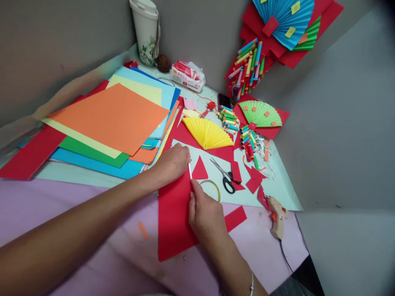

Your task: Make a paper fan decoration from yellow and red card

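Observation:
A red paper sheet (174, 222) lies at the front edge, with a narrow white strip (190, 169) along its right side. My left hand (176, 162) is closed at the strip's upper end, fingertips pinched together. My right hand (207, 213) is curled over the sheet's right edge, thumb at the strip's lower end; some of its fingers are hidden. Just beyond the right hand lies a thin yellowish ring (219, 192), perhaps a tape roll. Black-handled scissors (226, 176) rest near a red paper triangle (200, 168). A folded yellow paper fan (210, 135) sits behind.
Stacked coloured paper (114, 119) fills the left. At the back stand a white cup (146, 33) and a tissue pack (187, 76). Rolled paper tubes (227, 118) and a green fan (261, 114) lie right. A corded glue gun (277, 218) is at the right edge; a fan decoration (284, 20) leans on the wall.

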`<move>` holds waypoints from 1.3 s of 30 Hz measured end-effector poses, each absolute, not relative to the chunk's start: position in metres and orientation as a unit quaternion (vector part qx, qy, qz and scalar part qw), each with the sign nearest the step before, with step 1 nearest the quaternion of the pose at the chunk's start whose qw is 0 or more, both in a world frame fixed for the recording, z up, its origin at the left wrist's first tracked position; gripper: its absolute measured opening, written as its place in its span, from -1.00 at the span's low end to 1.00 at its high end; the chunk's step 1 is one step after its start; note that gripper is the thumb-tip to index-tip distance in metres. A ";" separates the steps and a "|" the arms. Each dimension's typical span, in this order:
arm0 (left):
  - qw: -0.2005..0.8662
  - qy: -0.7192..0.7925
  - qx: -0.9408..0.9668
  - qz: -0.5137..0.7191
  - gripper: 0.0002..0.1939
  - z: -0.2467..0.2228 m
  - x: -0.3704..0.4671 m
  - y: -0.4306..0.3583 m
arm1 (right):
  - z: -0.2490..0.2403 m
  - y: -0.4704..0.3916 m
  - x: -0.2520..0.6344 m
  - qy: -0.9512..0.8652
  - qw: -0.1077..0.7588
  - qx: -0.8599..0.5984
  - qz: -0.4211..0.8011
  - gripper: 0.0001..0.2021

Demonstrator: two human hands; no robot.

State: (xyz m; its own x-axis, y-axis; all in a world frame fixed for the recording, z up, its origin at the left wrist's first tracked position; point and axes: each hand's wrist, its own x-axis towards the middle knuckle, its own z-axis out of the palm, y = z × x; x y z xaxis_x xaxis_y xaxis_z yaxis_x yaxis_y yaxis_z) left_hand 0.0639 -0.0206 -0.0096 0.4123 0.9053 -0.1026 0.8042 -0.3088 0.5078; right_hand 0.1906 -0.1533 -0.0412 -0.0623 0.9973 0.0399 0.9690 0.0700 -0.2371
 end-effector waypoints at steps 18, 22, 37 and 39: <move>0.230 0.534 0.809 0.086 -0.79 -0.006 0.066 -0.025 | -0.043 -0.153 0.190 -0.726 0.102 -0.676 0.066 -0.52; 0.221 0.538 0.809 0.080 -0.80 -0.005 0.067 -0.026 | -0.042 -0.153 0.190 -0.725 0.110 -0.676 0.073 -0.52; 0.190 0.527 0.824 0.085 -0.78 -0.012 0.066 -0.026 | -0.044 -0.152 0.190 -0.734 0.100 -0.670 0.060 -0.50; 0.187 0.525 0.826 0.087 -0.78 -0.012 0.067 -0.026 | -0.044 -0.151 0.189 -0.735 0.099 -0.669 0.053 -0.50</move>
